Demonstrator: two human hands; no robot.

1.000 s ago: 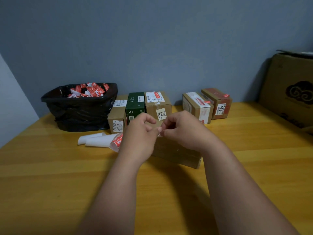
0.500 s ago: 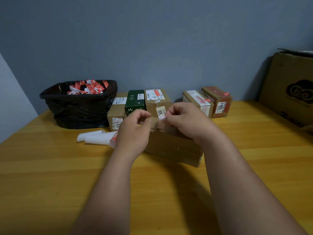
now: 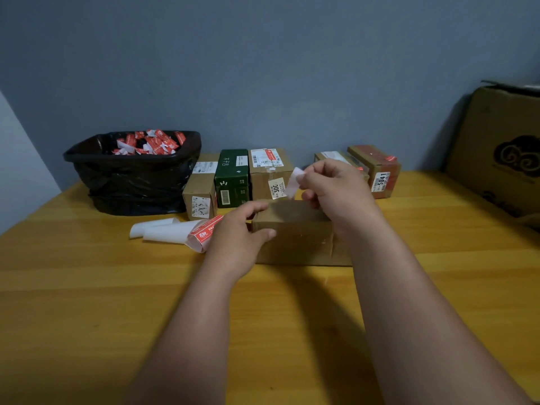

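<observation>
Both our hands work at the plain cardboard box (image 3: 295,232). Our left hand (image 3: 239,232) grips its left end, thumb on the near face and fingers curled over the top edge. Our right hand (image 3: 336,194) pinches a small pale label strip (image 3: 293,182) between thumb and forefinger, above the box's far edge; whether the strip's lower end touches the box we cannot tell. The box rests on the wooden table (image 3: 87,287), in front of a row of labelled parcels (image 3: 232,176). Curled white backing sheets (image 3: 163,232) lie just left of our left hand. A black-lined bin (image 3: 131,182) holding red-and-white scraps stands at far left.
</observation>
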